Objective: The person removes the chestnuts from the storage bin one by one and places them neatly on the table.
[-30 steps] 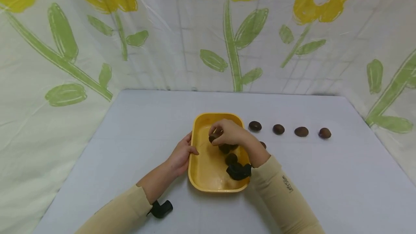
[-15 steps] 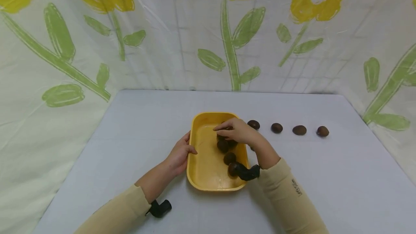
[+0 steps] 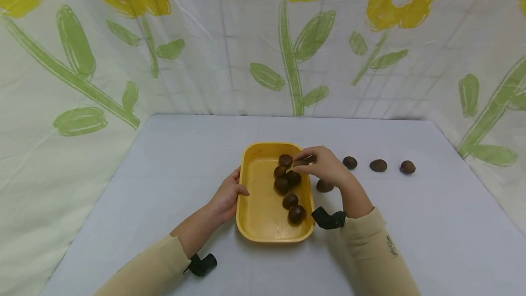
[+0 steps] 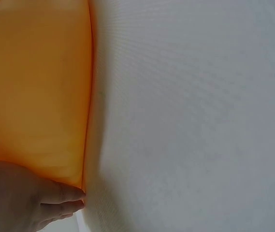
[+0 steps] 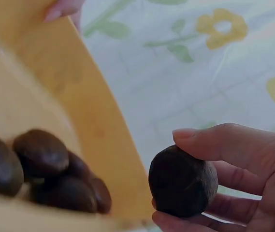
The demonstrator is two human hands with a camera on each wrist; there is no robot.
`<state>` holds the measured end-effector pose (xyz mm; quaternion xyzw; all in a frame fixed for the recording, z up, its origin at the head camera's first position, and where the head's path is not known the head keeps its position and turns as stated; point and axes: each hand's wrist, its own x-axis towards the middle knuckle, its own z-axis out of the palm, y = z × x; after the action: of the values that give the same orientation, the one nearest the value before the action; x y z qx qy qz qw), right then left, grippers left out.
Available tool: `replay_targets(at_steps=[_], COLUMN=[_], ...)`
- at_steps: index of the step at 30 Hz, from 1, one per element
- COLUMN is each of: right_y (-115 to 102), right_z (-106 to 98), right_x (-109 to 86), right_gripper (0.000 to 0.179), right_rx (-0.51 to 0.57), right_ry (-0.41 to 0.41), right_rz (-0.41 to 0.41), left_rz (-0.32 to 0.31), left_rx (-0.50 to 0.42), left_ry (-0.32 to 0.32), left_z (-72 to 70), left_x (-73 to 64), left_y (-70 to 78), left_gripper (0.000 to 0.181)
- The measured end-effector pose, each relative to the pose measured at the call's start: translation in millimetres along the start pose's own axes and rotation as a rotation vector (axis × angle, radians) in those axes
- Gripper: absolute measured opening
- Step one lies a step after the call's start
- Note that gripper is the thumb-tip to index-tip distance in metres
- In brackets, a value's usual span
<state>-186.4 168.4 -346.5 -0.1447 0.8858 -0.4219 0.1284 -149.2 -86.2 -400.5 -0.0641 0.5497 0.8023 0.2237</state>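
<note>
A yellow plastic tray (image 3: 263,227) lies at mid-table, and several chestnuts (image 3: 297,214) sit loosely along its right half. My left hand (image 3: 225,198) grips the tray's left side, thumb over the rim and fingers on the outer wall. In the left wrist view, the fingers (image 4: 62,195) of that hand press along the orange-looking tray wall (image 4: 40,96). My right hand (image 3: 326,166) is at the tray's upper right rim, pinching a dark chestnut (image 5: 183,181) between thumb and fingers. Part of that chestnut is covered by the fingers in the head view.
Three chestnuts (image 3: 378,165) stand in a row on the white tabletop to the right. Another chestnut (image 3: 325,185) lies close beside the tray, below my right wrist. A black wrist camera (image 3: 328,218) hangs near the tray's right rim. A flower-printed curtain (image 3: 197,86) rises behind the table.
My right hand has let go of one chestnut inside the tray and moved right to the rim, where it pinches another. The back row's leftmost chestnut no longer shows. My left hand stays put.
</note>
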Motion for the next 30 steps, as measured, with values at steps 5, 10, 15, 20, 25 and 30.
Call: replay_targets(at_steps=[5, 10, 15, 20, 25, 30], right_y=[18.9, 37.8, 54.4, 70.8, 85.2, 95.7], right_z=[-12.6, -26.0, -37.9, -43.8, -41.7, -37.4], right_x=[-11.7, -21.3, -33.3, -45.1, -51.2, -53.0], right_gripper=[0.033, 0.035, 0.039, 0.040, 0.038, 0.033], right_rx=[0.002, -0.042, -0.012, -0.030, -0.084, -0.113], right_ry=[0.064, 0.140, 0.166, 0.185, 0.193, 0.207], right_rz=[0.029, 0.066, 0.141, 0.202, 0.237, 0.232], left_rz=[-0.006, -0.006, -0.005, -0.001, -0.001, -0.005], left_rx=[0.001, -0.005, -0.010, -0.005, -0.009, -0.008], left_ry=[0.005, 0.009, -0.001, 0.002, -0.002, 0.005], left_z=[0.3, 0.2, 0.5, 0.8, 0.2, -0.4], left_x=[-0.4, -0.6, -0.8, -0.3, 0.1, 0.1], left_y=[0.4, 1.6, 0.7, -0.6, 0.0, 0.8], left_gripper=[0.089, 0.088, 0.088, 0.088, 0.088, 0.087])
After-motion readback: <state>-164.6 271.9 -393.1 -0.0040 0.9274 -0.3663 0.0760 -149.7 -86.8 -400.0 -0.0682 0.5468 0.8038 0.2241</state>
